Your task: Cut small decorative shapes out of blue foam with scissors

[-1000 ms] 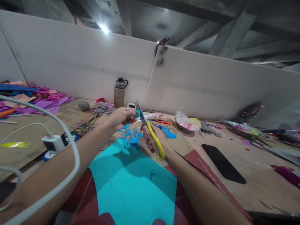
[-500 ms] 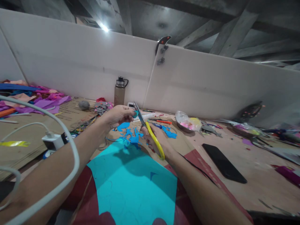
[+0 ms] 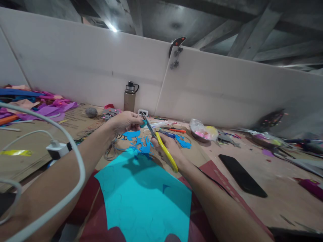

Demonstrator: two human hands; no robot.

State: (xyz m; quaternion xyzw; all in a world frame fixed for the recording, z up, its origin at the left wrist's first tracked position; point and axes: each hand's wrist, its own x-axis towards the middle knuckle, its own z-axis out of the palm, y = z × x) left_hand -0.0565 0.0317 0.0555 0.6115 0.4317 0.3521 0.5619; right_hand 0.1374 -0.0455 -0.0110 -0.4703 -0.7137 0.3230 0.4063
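My left hand (image 3: 129,121) pinches a small teal cut piece (image 3: 143,124) that looks like foam or paper. Wrapped round the yellow handles of a pair of scissors (image 3: 165,151), my right hand (image 3: 169,147) holds them with the blades pointing up and away. The blades lie right beside the small piece; whether they grip it I cannot tell. Below both hands spreads a large turquoise sheet (image 3: 148,198) with faint drawn outlines and curved cut-outs at its near edge. Blue cut scraps (image 3: 143,146) lie just beyond the sheet.
A bottle (image 3: 129,99) stands against the white partition (image 3: 75,67). To the right lie a black phone (image 3: 242,175) and a bowl with a plastic bag (image 3: 203,131). A white cable (image 3: 78,154) loops across my left forearm, near a charger (image 3: 58,151). Coloured scraps (image 3: 47,107) pile at far left.
My left hand has shifted slightly left and up with the small piece. The scissor blades have swung a little left and look closer together. The view has moved slightly.
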